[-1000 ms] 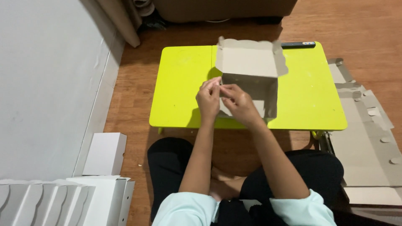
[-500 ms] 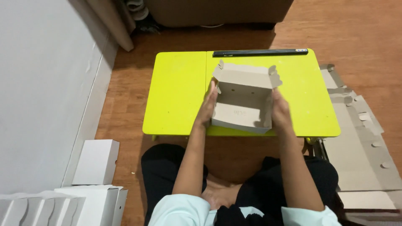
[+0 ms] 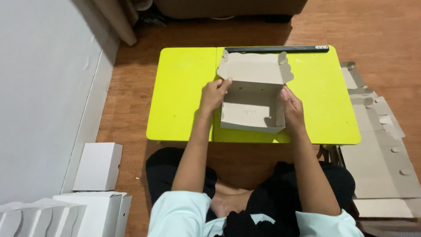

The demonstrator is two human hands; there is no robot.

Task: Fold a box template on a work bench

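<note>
An open grey cardboard box [image 3: 251, 105] stands on a low lime-green table [image 3: 180, 92], its lid flap tilted back toward the far edge. My left hand [image 3: 213, 94] presses against the box's left wall, fingers on the upper corner. Against the right wall rests my right hand [image 3: 292, 109], fingers flat along the side. The box sits between both hands, near the table's front edge.
A long black strip [image 3: 276, 49] lies along the table's far edge. Flat cardboard sheets [image 3: 381, 149] lie on the wood floor to the right. White folded boxes [image 3: 97, 166] are stacked at the lower left beside a grey wall. My crossed legs are under the table's front.
The box went from being held up and worked on at its left side to standing on the table; my hands moved to its two sides and the lid flap now leans back.
</note>
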